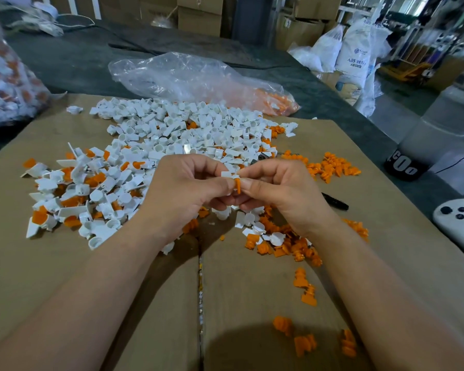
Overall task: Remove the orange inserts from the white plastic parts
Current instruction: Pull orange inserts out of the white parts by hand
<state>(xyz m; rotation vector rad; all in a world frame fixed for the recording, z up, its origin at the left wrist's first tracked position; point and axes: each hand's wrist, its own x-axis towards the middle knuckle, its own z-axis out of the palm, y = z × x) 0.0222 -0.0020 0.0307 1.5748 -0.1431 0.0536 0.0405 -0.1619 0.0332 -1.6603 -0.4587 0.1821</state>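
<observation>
"While both hands meet at the fingertips, what has each got?"

"The left hand [188,183] pinches the white part [227,174] between thumb and forefinger. The right hand [276,194] pinches the insert [237,185] just below it, thumb tip on the orange. Both are closed on that one piece, with the other fingers curled under."

"Why so close together?"

"I'd guess one hand braces while the other draws the plug out. Short grips suit something this small."

"Which way does the insert lie?"

"Its long axis runs up and down in view, top end at the white part, free end pointing back toward the wrists. The white part sits crosswise above it. Whether it's fully out, I can't tell."

"And the rest?"

"The pile [172,129] lies beyond the left knuckles, and the loose inserts [287,245] lie beneath the right wrist, all on the cardboard [118,277]."
</observation>
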